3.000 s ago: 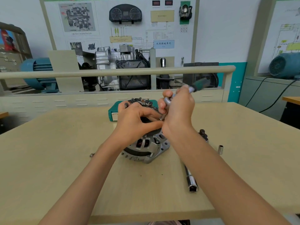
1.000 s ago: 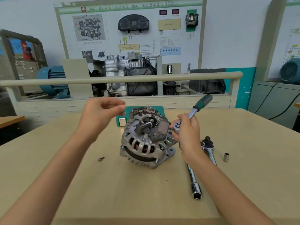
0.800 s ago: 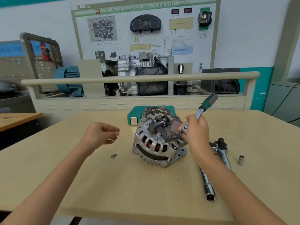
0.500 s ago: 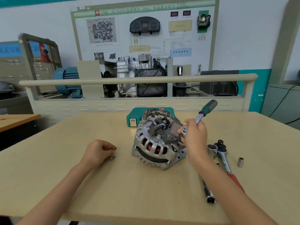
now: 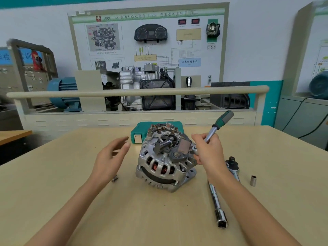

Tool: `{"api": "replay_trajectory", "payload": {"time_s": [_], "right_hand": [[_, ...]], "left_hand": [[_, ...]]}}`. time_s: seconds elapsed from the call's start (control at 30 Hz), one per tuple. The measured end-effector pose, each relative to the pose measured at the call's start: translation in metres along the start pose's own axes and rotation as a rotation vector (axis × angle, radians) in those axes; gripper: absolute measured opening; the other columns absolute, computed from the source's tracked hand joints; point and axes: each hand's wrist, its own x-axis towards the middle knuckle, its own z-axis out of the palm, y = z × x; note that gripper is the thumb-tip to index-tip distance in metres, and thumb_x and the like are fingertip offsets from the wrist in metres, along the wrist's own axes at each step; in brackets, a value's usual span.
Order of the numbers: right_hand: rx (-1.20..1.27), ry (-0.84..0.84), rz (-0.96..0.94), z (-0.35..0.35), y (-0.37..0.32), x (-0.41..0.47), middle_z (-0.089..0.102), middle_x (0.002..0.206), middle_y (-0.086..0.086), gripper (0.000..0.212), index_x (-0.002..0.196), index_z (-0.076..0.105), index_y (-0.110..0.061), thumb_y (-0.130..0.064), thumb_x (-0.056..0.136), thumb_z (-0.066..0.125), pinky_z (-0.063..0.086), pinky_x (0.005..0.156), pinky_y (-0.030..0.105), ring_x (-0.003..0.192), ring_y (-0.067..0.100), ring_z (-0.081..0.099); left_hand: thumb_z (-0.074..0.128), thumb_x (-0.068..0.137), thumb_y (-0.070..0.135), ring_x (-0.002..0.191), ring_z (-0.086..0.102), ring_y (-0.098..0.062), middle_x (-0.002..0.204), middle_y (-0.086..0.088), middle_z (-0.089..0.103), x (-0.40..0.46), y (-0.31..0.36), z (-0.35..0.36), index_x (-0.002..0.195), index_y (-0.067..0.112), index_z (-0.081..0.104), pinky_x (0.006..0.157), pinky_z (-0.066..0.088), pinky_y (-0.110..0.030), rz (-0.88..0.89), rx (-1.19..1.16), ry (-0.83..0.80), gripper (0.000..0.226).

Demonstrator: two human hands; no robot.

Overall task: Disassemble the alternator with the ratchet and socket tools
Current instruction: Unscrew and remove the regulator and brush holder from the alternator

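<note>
Left hand (image 5: 111,157): raised off the table, fingers loosely spread, holding nothing, just left of the alternator (image 5: 166,159).
Right hand (image 5: 208,150): fingers wrapped round the ratchet (image 5: 215,127), its head at the alternator's right edge.

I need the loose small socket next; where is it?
In the head view, the small socket stands on the table at far right, just right of the spare ratchet.
</note>
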Motion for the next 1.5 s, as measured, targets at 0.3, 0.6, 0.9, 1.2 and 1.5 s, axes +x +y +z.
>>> {"api": "replay_trajectory", "payload": {"time_s": [0.3, 0.6, 0.9, 1.2, 1.5], "right_hand": [[-0.614, -0.221, -0.096, -0.002, -0.017, 0.008, 0.034, 0.051, -0.002, 0.048, 0.061, 0.037, -0.016, -0.046, 0.076, 0.070, 0.027, 0.041, 0.021, 0.042, 0.011, 0.033], [-0.414, -0.295, 0.122, 0.000, -0.019, 0.009, 0.038, 0.051, -0.003, 0.022, 0.080, 0.052, -0.013, -0.026, 0.079, 0.069, 0.024, 0.035, 0.018, 0.035, 0.006, 0.032], [-0.426, -0.053, -0.137, 0.007, -0.003, 0.007, 0.047, 0.067, -0.003, 0.033, 0.076, 0.042, -0.017, -0.031, 0.069, 0.071, 0.032, 0.049, 0.022, 0.057, 0.009, 0.045], [-0.211, -0.094, -0.007, 0.012, -0.005, 0.006, 0.049, 0.066, -0.004, 0.030, 0.078, 0.039, -0.019, -0.021, 0.073, 0.069, 0.035, 0.049, 0.022, 0.052, 0.005, 0.045], [-0.045, -0.150, 0.128, 0.009, -0.009, 0.004, 0.045, 0.057, -0.001, 0.026, 0.084, 0.041, -0.014, -0.014, 0.081, 0.067, 0.026, 0.031, 0.015, 0.034, 0.004, 0.035]], "left_hand": [[0.065, 0.068, 0.057, 0.108, 0.055, 0.008, 0.124, 0.026, 0.051, 0.001, 0.057, 0.022, 0.128, 0.051, 0.035, 0.091, 0.049, -0.021, 0.067, -0.274, -0.430, 0.068], [0.070, 0.057, 0.062, 0.118, 0.050, -0.004, 0.132, 0.016, 0.045, -0.003, 0.053, 0.026, 0.132, 0.045, 0.033, 0.101, 0.045, -0.035, 0.104, -0.195, -0.367, 0.086], [0.064, 0.067, 0.059, 0.120, 0.026, 0.017, 0.133, 0.008, 0.032, -0.013, 0.048, 0.029, 0.135, 0.035, 0.035, 0.094, 0.020, 0.004, 0.341, 0.020, -0.065, 0.078], [0.063, 0.075, 0.054, 0.121, 0.029, -0.023, 0.128, -0.007, 0.048, -0.012, 0.063, 0.020, 0.088, 0.025, 0.068, 0.097, 0.017, -0.032, 0.525, 0.434, 0.052, 0.033], [0.072, 0.076, 0.041, 0.120, 0.030, -0.021, 0.124, 0.000, 0.051, -0.015, 0.068, 0.027, 0.082, 0.026, 0.070, 0.092, 0.011, -0.025, 0.425, 0.363, 0.085, 0.016]]}}
